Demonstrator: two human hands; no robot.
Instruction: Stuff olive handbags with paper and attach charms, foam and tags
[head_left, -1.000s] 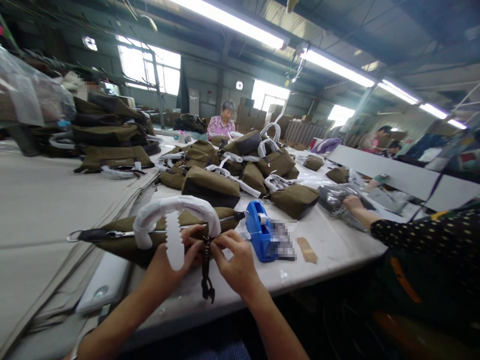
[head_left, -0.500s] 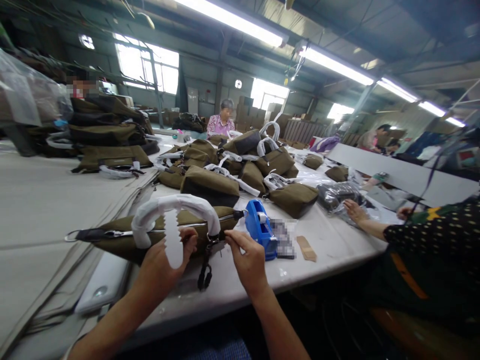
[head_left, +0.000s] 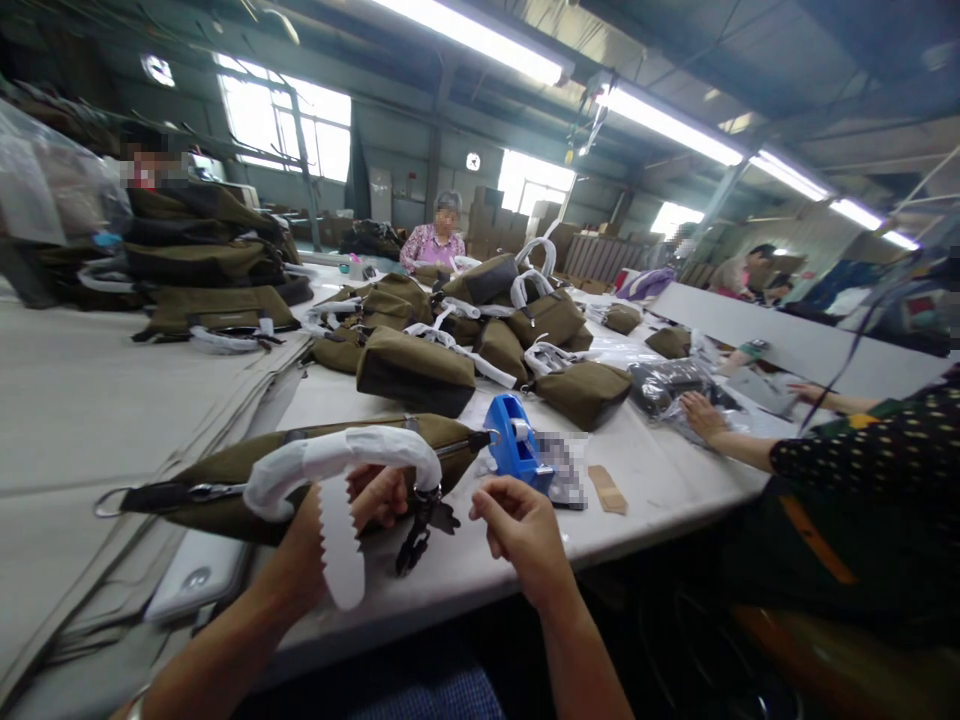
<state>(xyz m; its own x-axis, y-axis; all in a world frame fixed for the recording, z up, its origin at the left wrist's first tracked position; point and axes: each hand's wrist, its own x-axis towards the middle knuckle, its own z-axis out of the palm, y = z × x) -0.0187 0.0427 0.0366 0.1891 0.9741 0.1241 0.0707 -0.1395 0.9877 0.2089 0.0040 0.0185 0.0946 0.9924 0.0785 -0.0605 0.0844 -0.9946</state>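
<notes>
An olive bag [head_left: 225, 470] with a white-wrapped handle [head_left: 330, 455] lies at the front edge of the table. My left hand [head_left: 375, 500] reaches under the handle, its fingers curled against the bag beside the metal ring; what they grip is hidden. A white strip with a toothed edge [head_left: 341, 550] hangs over my left wrist. Dark charms [head_left: 414, 545] dangle from the handle's right end. My right hand [head_left: 514, 520] is just right of them, thumb and index finger pinched together, apart from the bag; anything between the fingertips is too small to make out.
A blue tape dispenser [head_left: 516, 440] stands behind my right hand, with a tan card [head_left: 606, 490] to its right. More olive bags [head_left: 416, 370] are heaped behind. At right, a person's hand [head_left: 703, 418] touches a plastic-wrapped bag [head_left: 664, 388]. Another person sits across the table.
My right hand has moved right, away from the handle ring. The handle has tilted toward me and the charms have spread. The co-worker's farther hand has reached forward.
</notes>
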